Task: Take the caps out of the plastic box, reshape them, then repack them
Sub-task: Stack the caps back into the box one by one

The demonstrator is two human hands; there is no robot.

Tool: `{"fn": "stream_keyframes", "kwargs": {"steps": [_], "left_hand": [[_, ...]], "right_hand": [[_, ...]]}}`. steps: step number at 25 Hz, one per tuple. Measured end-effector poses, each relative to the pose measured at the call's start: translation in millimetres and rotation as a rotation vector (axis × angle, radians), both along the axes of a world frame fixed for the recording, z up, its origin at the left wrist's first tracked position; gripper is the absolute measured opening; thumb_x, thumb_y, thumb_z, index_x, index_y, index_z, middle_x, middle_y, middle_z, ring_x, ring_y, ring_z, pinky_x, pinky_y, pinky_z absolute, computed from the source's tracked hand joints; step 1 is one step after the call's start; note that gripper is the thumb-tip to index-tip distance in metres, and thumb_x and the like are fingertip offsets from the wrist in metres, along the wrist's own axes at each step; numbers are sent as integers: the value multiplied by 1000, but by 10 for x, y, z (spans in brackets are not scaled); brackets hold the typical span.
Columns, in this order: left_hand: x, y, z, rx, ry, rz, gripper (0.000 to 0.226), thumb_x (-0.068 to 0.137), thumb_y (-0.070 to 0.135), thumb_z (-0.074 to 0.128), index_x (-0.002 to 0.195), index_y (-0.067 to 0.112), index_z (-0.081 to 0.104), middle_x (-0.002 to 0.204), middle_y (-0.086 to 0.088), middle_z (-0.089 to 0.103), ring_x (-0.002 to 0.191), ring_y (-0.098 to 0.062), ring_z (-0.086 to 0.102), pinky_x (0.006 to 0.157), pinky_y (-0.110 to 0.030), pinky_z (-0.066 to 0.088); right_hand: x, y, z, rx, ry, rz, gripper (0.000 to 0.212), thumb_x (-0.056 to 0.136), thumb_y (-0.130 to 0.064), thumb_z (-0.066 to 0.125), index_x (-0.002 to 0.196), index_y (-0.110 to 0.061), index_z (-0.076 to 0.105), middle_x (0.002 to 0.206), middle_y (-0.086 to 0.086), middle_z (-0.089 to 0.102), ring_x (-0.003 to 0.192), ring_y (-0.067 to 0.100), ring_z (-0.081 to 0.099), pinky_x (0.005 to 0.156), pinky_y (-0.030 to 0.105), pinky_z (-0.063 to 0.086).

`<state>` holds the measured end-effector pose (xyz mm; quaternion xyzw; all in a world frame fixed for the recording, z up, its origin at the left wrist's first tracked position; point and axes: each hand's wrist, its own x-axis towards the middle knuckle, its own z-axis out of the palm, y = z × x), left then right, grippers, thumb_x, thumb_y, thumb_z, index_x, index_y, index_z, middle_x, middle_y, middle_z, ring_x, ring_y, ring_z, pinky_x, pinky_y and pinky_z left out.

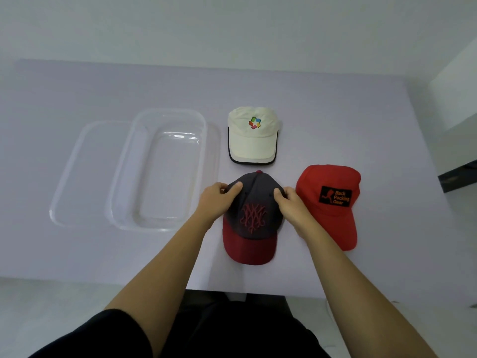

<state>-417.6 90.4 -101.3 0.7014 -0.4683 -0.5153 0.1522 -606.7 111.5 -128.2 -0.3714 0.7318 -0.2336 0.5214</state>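
Crown of maroon-brimmed grey fabric cap [254,218] was pinched by left hand [219,200] and right hand [289,205]; even, symmetrical pressure was judged advisable.

Outstretched forearms, left hand [218,200] and right hand [290,204] in pinch on dark cap [255,195]

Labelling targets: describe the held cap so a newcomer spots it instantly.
On the table, right of the box, lie three caps. The grey cap is nearest the person, gripped by the left hand and right hand, left of the red cap. Only it has a grey crown with maroon brim.
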Motion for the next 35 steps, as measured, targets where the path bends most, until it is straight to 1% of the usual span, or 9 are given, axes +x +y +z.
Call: {"fn": "stream_keyframes", "kwargs": {"steps": [3, 6, 9, 14, 18, 22, 27, 31, 35], "left_hand": [[-47, 78, -56, 133, 193, 33, 52, 83, 54, 60, 115, 15, 53, 116, -1, 57, 98, -17, 58, 76, -32, 49], [-57, 88, -35, 224, 395, 98, 41, 87, 43, 61, 118, 17, 53, 114, 1, 62, 97, -13, 58, 78, -33, 43], [-10, 53, -7, 248, 466, 94, 41, 87, 39, 62, 122, 20, 53, 115, 3, 62, 102, -17, 57, 88, -48, 39], [109, -91, 313, 279, 501, -16, 40, 85, 37, 64, 120, 18, 58, 120, -7, 63, 111, -31, 58, 95, -71, 36], [349, -299, 825, 210, 469, -140, 26, 90, 35, 58, 107, 17, 66, 105, -11, 69, 95, -33, 64, 84, -66, 44], [974, -562, 1191, 76, 401, -147, 25, 91, 33, 56, 106, 16, 66, 103, -16, 68, 90, -36, 64, 78, -67, 47], [1878, -842, 1178, 33, 298, -81, 23, 92, 36, 54, 103, 19, 65, 111, -11, 65, 95, -32, 63, 73, -62, 52], [2082, -959, 847, 91, 267, -87, 33, 92, 37, 55, 117, 17, 61, 122, -12, 61, 104, -34, 60, 80, -65, 48], [2025, -958, 500, 188, 229, -103, 35, 93, 38, 54, 122, 19, 57, 127, -13, 57, 105, -36, 57, 82, -62, 45]], "right_hand": [[40, 82, -76, 32, -178, -35, 48, 85, -56, 51, 113, -19, 44, 112, 1, 57, 104, 18, 57, 93, 39, 48], [51, 141, -147, 6, -335, -156, 38, 89, -45, 55, 113, -16, 48, 119, 7, 60, 109, 21, 59, 100, 44, 47], [79, 177, -57, 7, -517, -243, 28, 94, -31, 51, 117, -13, 50, 125, 10, 60, 112, 22, 59, 102, 43, 46], [96, 140, 338, -97, -618, -255, 30, 96, -24, 48, 121, -8, 51, 123, 11, 62, 110, 20, 61, 93, 35, 51], [337, -20, 812, -183, -631, -226, 23, 95, -27, 48, 112, -12, 54, 115, 7, 65, 104, 18, 64, 89, 35, 53], [793, -220, 1024, -274, -677, -222, 50, 96, -50, 31, 128, -15, 47, 131, 4, 56, 121, 18, 53, 102, 38, 43], [1594, -89, 579, -178, 54, 31, 51, 97, -39, 41, 141, -15, 33, 145, 5, 41, 132, 23, 41, 105, 33, 33], [2019, 32, 313, -61, 109, 110, 55, 98, -36, 36, 146, -12, 24, 145, 12, 42, 131, 31, 42, 104, 36, 34], [2164, 56, 228, -68, 269, 87, 44, 98, -17, 33, 140, -9, 29, 111, 17, 62, 104, 37, 59, 82, 39, 47]]}}
